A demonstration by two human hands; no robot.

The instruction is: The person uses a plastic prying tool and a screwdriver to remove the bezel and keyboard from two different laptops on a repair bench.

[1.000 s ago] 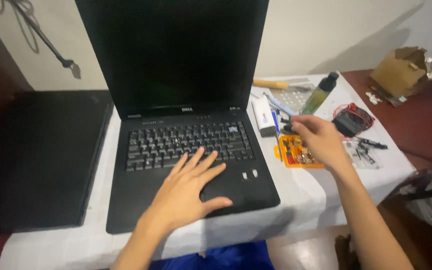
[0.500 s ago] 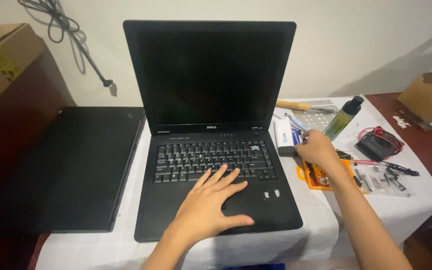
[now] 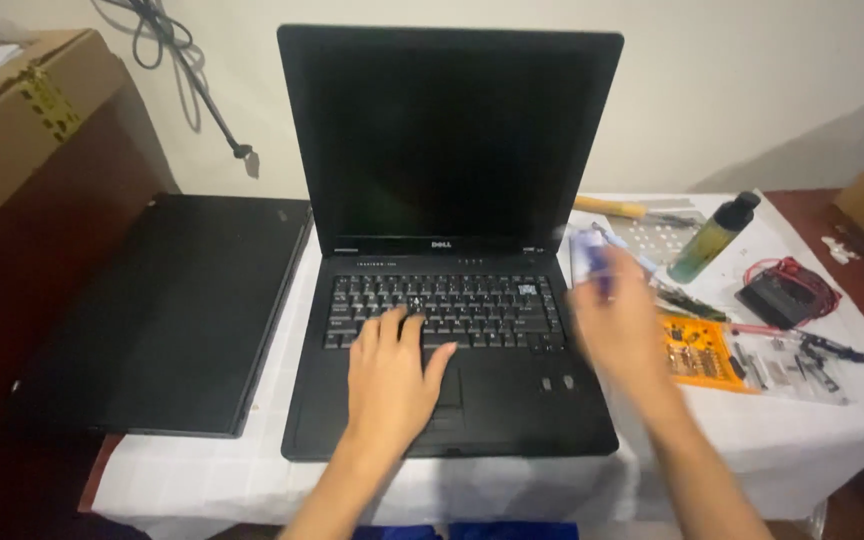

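Note:
An open black laptop (image 3: 472, 150) with a dark screen stands in the middle of a white-clothed table (image 3: 802, 425). My left hand (image 3: 392, 375) lies flat on it, fingers on the lower keyboard rows (image 3: 492, 300) and palm over the touchpad, holding nothing. My right hand (image 3: 622, 330) is motion-blurred just off the laptop's right edge, in front of a small white and blue box (image 3: 592, 255). The blur hides whether it holds anything.
A closed black laptop (image 3: 172, 310) lies to the left, next to a cardboard box (image 3: 12, 110) on dark furniture. On the right are a green bottle (image 3: 712, 240), an orange parts tray (image 3: 697, 350), a black device with red wires (image 3: 777, 295) and small tools. A cable (image 3: 202, 100) hangs on the wall.
My left hand slid up from the palm rest onto the keys. My right hand left the tools and swung towards the laptop's right edge. The view shifted left.

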